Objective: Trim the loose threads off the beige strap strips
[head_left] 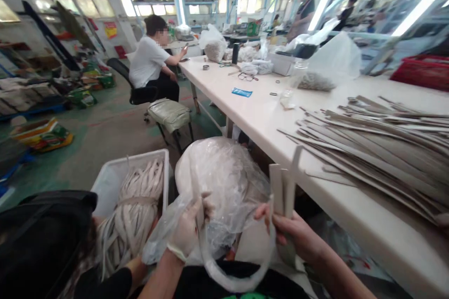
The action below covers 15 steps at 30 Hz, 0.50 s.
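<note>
My left hand (189, 226), in a thin whitish glove, pinches one end of a pale beige strap (233, 282). The strap hangs in a U-shaped loop in front of my lap and rises to my right hand (286, 224). Bare fingers of that right hand are closed round the strap and several flat strap ends (280, 189) that stick up above it. Just beyond both hands sits a large clear plastic bag (220, 177) with pale contents. Left of my left hand, bundled straps (138, 205) fill a white plastic bin (108, 173).
A long pale table (259, 117) runs along my right, with many loose strips (379, 145) on it. A dark head (45, 238) is close at lower left. Ahead, a seated person (150, 56) is near a padded stool (170, 114). A red crate (421, 72) stands far right.
</note>
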### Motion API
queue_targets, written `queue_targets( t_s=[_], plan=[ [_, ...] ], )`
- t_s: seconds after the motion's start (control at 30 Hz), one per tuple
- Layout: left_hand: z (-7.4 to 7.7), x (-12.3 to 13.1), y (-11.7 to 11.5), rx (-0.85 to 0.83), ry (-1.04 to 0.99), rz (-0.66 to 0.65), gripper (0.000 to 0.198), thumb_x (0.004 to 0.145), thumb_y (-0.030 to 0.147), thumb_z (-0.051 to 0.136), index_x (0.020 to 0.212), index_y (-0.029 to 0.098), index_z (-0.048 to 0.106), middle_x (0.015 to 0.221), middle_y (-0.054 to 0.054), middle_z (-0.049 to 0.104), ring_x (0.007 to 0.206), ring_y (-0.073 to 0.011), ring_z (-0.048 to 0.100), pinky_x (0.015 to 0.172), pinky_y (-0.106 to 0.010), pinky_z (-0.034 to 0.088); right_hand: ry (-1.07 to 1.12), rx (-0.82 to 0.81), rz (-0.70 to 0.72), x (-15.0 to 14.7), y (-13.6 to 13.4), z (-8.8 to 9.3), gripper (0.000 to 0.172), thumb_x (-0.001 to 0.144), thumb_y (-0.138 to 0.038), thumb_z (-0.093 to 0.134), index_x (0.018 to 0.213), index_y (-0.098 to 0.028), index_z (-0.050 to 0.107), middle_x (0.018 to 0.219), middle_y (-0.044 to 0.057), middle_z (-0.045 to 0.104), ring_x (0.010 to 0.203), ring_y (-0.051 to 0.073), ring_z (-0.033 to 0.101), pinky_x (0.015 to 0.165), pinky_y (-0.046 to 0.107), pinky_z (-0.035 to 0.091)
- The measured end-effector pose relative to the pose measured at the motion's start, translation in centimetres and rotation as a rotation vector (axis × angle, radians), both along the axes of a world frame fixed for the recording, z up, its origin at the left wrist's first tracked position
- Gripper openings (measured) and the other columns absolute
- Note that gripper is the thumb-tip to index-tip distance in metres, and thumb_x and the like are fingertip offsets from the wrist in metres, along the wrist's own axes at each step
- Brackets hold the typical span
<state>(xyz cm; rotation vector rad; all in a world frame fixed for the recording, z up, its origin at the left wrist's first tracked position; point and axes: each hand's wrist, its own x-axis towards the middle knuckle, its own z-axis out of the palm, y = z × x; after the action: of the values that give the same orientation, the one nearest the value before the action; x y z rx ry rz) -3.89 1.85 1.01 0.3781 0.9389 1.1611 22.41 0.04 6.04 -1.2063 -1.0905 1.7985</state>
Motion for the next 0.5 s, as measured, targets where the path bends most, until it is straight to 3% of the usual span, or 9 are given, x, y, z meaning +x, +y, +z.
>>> queue_targets(
  t_s=[0.13,0.27,0.37,0.5],
  plan=[
    [1.0,2.1,-1.9,0.026,0.096,-0.251,0.043,0.074,0.05,0.074,0.1,0.016,0.073,0.073,-0.006,0.07,0.063,-0.0155,0.06,0.062,-0.025,0.047,0.178,0.017,-0.049,-3.3,3.8,-0.2,0.061,0.068,-0.054,0.077,0.112,-0.012,0.069,0.054,-0.006,0.04,0.048,0.009,0.032,0.046,0.022,0.024],
    [1.8,3.1,-2.1,0.093,0.172,-0.394,0.038,0.073,0.051,0.074,0.095,0.02,0.076,0.075,-0.006,0.072,0.07,-0.0211,0.063,0.067,-0.031,0.049,0.268,0.025,-0.06,-5.5,5.1,-1.8,0.044,0.064,-0.051,0.081,0.083,-0.013,0.068,0.051,-0.005,0.048,0.044,0.008,0.037,0.043,0.02,0.027],
    [2.0,3.5,-2.1,0.121,0.217,-0.39,0.035,0.072,0.05,0.076,0.094,0.024,0.078,0.084,-0.007,0.074,0.087,-0.0281,0.066,0.08,-0.038,0.052,0.28,0.023,-0.058,-6.6,4.8,-2.3,0.042,0.064,-0.05,0.08,0.061,-0.016,0.057,0.045,-0.005,0.045,0.042,0.007,0.036,0.041,0.019,0.027],
    [2.3,3.7,-2.9,0.084,0.221,-0.401,0.034,0.073,0.052,0.074,0.1,0.032,0.077,0.094,-0.008,0.074,0.106,-0.0341,0.062,0.091,-0.049,0.051,0.292,0.062,-0.077,-6.9,4.2,-1.5,0.035,0.071,-0.05,0.076,0.067,-0.016,0.065,0.048,-0.006,0.041,0.044,0.006,0.032,0.043,0.018,0.026]
  ],
)
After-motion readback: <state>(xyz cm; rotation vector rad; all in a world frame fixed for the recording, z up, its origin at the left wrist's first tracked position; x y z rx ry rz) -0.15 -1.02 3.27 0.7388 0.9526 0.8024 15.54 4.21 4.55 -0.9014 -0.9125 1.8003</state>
